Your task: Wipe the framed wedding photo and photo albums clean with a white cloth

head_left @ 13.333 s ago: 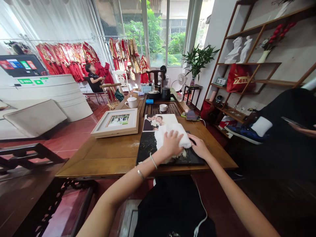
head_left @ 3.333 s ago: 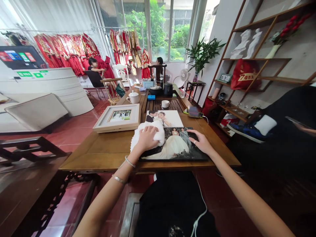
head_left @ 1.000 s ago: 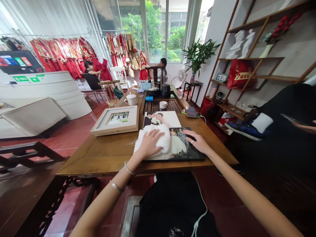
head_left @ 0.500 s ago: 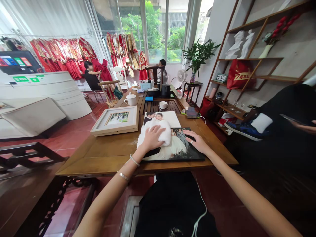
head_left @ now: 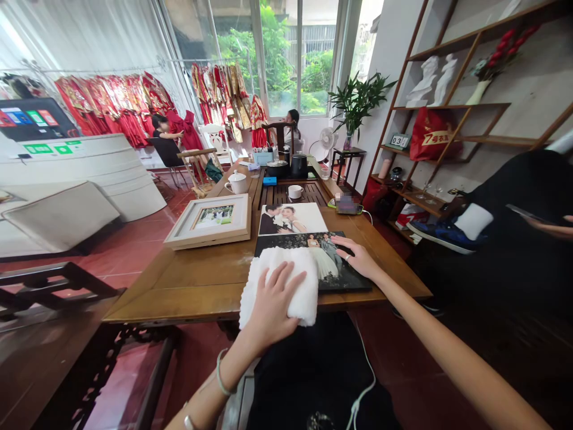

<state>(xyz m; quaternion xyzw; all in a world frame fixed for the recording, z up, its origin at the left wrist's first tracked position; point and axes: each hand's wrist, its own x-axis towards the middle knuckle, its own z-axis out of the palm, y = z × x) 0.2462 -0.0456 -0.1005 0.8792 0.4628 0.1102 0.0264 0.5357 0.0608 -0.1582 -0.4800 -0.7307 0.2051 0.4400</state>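
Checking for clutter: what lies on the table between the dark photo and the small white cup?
In the head view, a lighter photo of a couple lies flat between the dark photo and the small white cup.

Our left hand (head_left: 268, 304) lies on the towel (head_left: 303, 285) at the table's (head_left: 197, 280) near edge; our right hand (head_left: 360, 260) on the photo panel (head_left: 342, 276) beside.

Fluffy cloth on a glossy print

The white towel (head_left: 286, 280) looks soft, nubby terry; the dark photo panel (head_left: 333, 272) is smooth and glossy; the table (head_left: 197, 280) is polished brown wood.
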